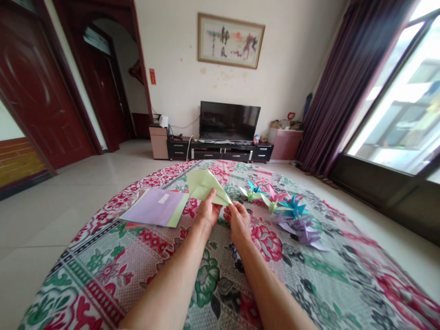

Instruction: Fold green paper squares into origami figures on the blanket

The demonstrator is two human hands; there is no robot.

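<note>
A folded sheet of pale green paper (202, 182) is held up over the middle of the table between both hands. My left hand (208, 211) grips its lower edge, thumb on top and fingers underneath. At the paper's narrow right corner, my right hand (239, 220) pinches the tip. To the left lies a stack of coloured paper (153, 208), a purple sheet on top with a small white label, partly in clear plastic. On the right sit several folded paper cranes, among them a blue crane (294, 206) and a purple crane (305, 231).
A flowered tablecloth (213, 279) covers the round table. Beyond its far edge stands a low TV cabinet (220, 151) with a television (229, 121). Dark curtains (332, 91) hang beside the window at right; a red wooden door (37, 87) is at left.
</note>
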